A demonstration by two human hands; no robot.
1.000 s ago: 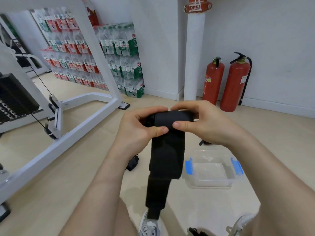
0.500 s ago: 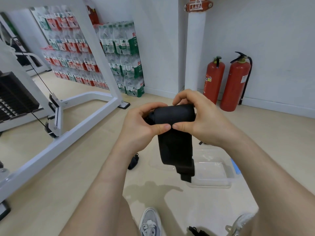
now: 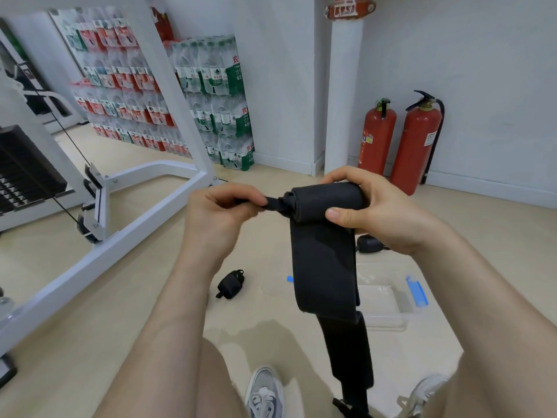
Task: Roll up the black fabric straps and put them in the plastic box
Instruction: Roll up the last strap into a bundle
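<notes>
Since half a second ago the left hand [image 3: 217, 212] has drawn away from the roll toward the left, and the loose tail of the black fabric strap [image 3: 324, 267] now hangs much longer, its end reaching down between the two shoes.

At far left stands a black weight stack [image 3: 24, 170] inside a white machine frame [image 3: 99, 248], whose slanted bar crosses the floor. Behind it, shrink-wrapped packs of water bottles [image 3: 223, 116] are stacked against the wall.

The left hand's fingers are curled, with thumb and forefinger pinching a narrow black tab that sticks out of the roll's left end. Below that hand a small rolled strap [image 3: 230, 284] lies on the beige floor, apart from everything else.

The strap's rolled part sits level at mid-frame, held in the air, and its broad band falls straight down from it. The right hand [image 3: 382, 212] wraps around the roll's right end, fingers over the top and thumb pressed against the front.

Under the right wrist a second rolled strap [image 3: 369, 244] rests on the floor just behind the plastic box [image 3: 385, 322]. The box is clear with blue clips, lies on the floor, and is partly hidden by the hanging band.

Two red fire extinguishers [image 3: 417, 143] stand against the wall at right, beside a white pillar [image 3: 343, 101].
</notes>
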